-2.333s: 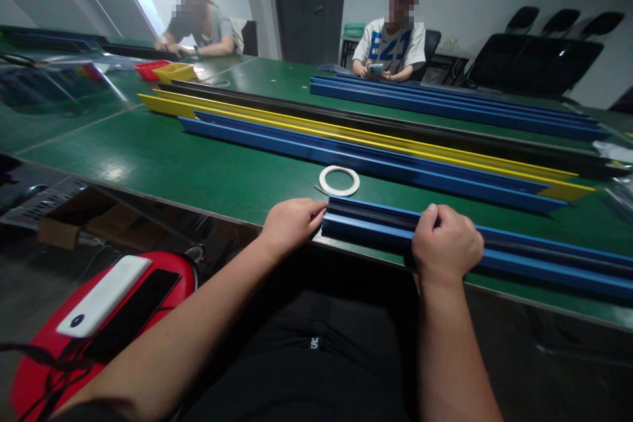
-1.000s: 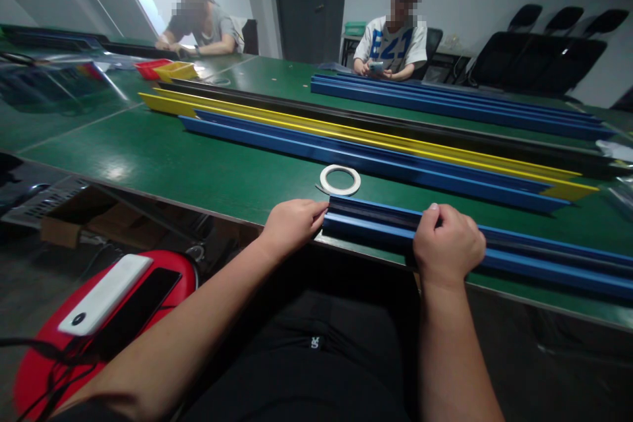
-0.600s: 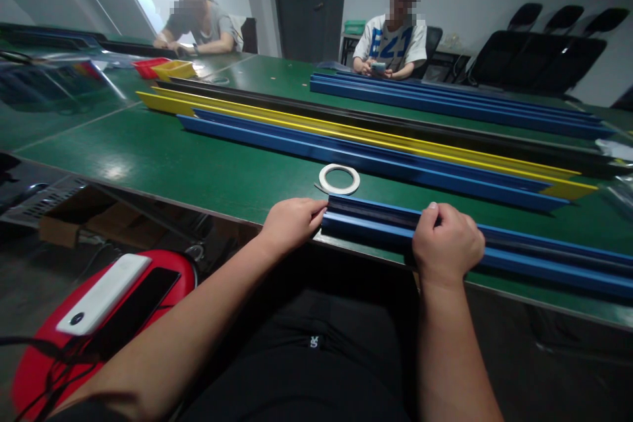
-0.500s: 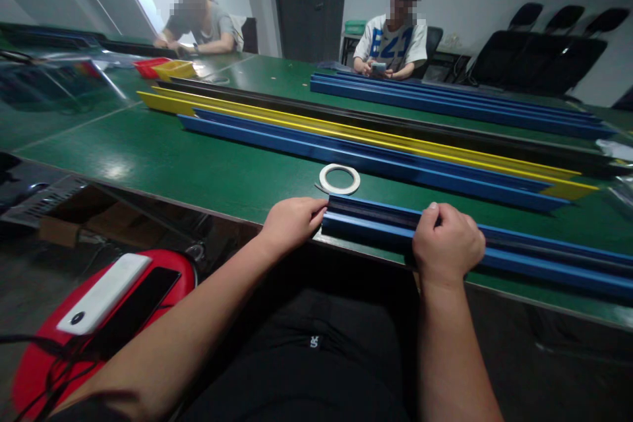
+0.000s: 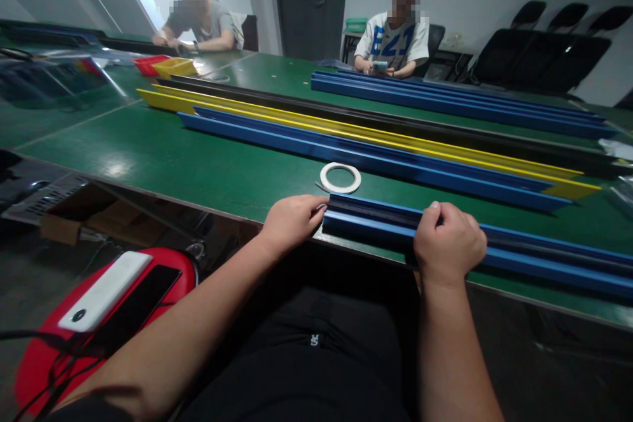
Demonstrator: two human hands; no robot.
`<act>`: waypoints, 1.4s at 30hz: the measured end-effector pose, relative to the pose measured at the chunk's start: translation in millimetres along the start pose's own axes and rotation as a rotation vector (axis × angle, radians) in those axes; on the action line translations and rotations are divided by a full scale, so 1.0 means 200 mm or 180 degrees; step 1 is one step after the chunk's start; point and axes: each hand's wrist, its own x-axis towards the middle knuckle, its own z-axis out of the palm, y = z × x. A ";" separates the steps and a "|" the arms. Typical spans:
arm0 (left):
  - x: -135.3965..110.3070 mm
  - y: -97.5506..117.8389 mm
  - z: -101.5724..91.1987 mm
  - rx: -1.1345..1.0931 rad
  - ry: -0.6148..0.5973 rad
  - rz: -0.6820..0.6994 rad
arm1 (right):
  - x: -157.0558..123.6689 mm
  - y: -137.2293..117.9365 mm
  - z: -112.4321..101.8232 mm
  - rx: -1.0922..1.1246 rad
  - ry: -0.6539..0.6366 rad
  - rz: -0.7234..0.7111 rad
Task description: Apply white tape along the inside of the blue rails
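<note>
A long blue channel strip (image 5: 534, 257) lies along the near edge of the green table (image 5: 148, 158). My right hand (image 5: 449, 244) is wrapped round it, a little way in from its left end. My left hand (image 5: 293, 221) rests at that left end, fingers curled and fingertips pinched against the strip's end. A white ring of tape (image 5: 340, 178) lies flat on the table just beyond the strip's end, apart from both hands.
Long blue, yellow and black strips (image 5: 376, 145) lie across the table's middle, more blue ones (image 5: 445, 102) farther back. Red and yellow bins (image 5: 165, 66) stand far left. Two people sit at the far side. A red stool (image 5: 99, 316) with a phone and white device is at my left.
Nothing has visibly changed apart from a slight shift of the camera; both hands stay on the blue strip.
</note>
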 end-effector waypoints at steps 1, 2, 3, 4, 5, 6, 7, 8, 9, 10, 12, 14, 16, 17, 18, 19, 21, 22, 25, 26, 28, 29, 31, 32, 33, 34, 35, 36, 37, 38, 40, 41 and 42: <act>0.00 0.00 0.00 0.0005 0.0035 -0.0022 | 0.00 0.00 0.00 0.0001 0.0001 0.0000; 0.00 0.00 0.00 0.0012 0.0050 -0.0031 | 0.00 0.00 0.00 0.0005 0.0005 0.0000; 0.00 0.00 0.00 0.0018 0.0048 -0.0029 | 0.00 0.00 0.00 0.0011 0.0006 0.0000; 0.00 0.00 0.00 0.0022 0.0031 -0.0019 | 0.00 0.00 0.00 0.0020 0.0007 0.0001; 0.00 0.00 0.00 0.0022 0.0013 -0.0011 | 0.00 0.00 0.00 0.0029 0.0006 0.0001; 0.00 0.00 0.00 0.0018 -0.0002 -0.0011 | 0.00 0.00 -0.01 0.0035 0.0005 0.0001; 0.00 0.00 0.00 0.0011 -0.0013 -0.0016 | 0.00 0.00 -0.01 0.0040 0.0001 -0.0003; 0.00 0.00 0.00 0.0003 -0.0026 -0.0020 | 0.00 0.00 -0.01 0.0045 -0.0004 -0.0008; 0.00 0.00 0.00 -0.0004 -0.0041 -0.0023 | 0.00 0.00 -0.01 0.0050 -0.0005 -0.0008; 0.00 0.00 0.00 -0.0008 -0.0055 -0.0029 | 0.00 0.00 -0.01 0.0051 -0.0006 -0.0007; 0.01 -0.01 0.00 -0.0015 -0.0086 -0.0023 | 0.00 0.00 0.00 0.0055 -0.0027 -0.0005; 0.01 -0.01 -0.01 -0.0023 -0.0114 0.0003 | 0.00 0.00 0.00 0.0063 -0.0046 0.0005; 0.01 -0.01 -0.01 -0.0031 -0.0135 0.0037 | 0.00 0.00 0.00 0.0066 -0.0044 0.0017; 0.01 -0.01 -0.01 -0.0035 -0.0130 0.0040 | 0.00 0.00 0.00 0.0069 -0.0035 0.0027; 0.01 -0.01 -0.01 -0.0039 -0.0104 0.0021 | 0.00 0.00 0.00 0.0069 -0.0027 0.0031; 0.00 0.00 -0.01 -0.0041 -0.0066 -0.0013 | 0.00 0.00 0.00 0.0068 -0.0023 0.0030; 0.00 0.00 0.00 -0.0035 0.0016 -0.0082 | 0.00 -0.01 0.00 0.0064 -0.0017 0.0022; 0.00 0.00 0.00 -0.0030 0.0037 -0.0093 | 0.00 -0.01 0.00 0.0062 -0.0015 0.0020; 0.00 0.00 0.00 -0.0021 0.0000 -0.0030 | 0.00 0.00 0.00 0.0063 -0.0028 0.0024; 0.00 -0.01 0.00 -0.0023 -0.0020 -0.0014 | 0.00 0.00 0.00 0.0067 -0.0036 0.0025; 0.00 -0.01 0.00 -0.0027 -0.0047 -0.0011 | 0.00 0.00 0.00 0.0071 -0.0037 0.0021; 0.00 -0.01 0.00 -0.0030 -0.0054 -0.0014 | 0.00 0.00 0.00 0.0072 -0.0033 0.0015; 0.00 -0.01 0.00 -0.0045 -0.0060 -0.0013 | 0.00 0.00 0.00 0.0070 -0.0024 0.0007; 0.00 -0.01 0.00 -0.0057 -0.0059 -0.0013 | 0.00 0.00 0.00 0.0066 -0.0026 0.0005; 0.00 -0.01 0.00 -0.0069 -0.0058 -0.0018 | 0.00 0.00 0.00 0.0059 -0.0030 0.0005; 0.00 -0.01 0.00 -0.0080 -0.0058 -0.0028 | 0.00 0.00 -0.01 0.0049 -0.0033 0.0007; 0.01 -0.01 0.00 -0.0089 -0.0065 -0.0038 | 0.00 -0.01 -0.01 0.0038 -0.0033 0.0011; 0.01 -0.01 0.00 -0.0092 -0.0078 -0.0047 | 0.00 -0.01 -0.01 0.0028 -0.0033 0.0011; 0.01 -0.01 -0.01 -0.0089 -0.0091 -0.0053 | 0.00 -0.01 -0.01 0.0019 -0.0029 0.0012; 0.01 -0.01 -0.01 -0.0082 -0.0104 -0.0055 | 0.00 -0.01 -0.01 0.0011 -0.0021 0.0013; 0.01 -0.01 -0.01 -0.0068 -0.0125 -0.0042 | 0.00 -0.01 -0.01 0.0006 -0.0026 0.0009; 0.01 -0.01 -0.01 -0.0067 -0.0141 -0.0026 | 0.00 -0.01 -0.01 0.0005 -0.0034 0.0008; 0.01 -0.01 -0.01 -0.0071 -0.0159 -0.0010 | 0.00 -0.01 -0.01 0.0002 -0.0039 0.0012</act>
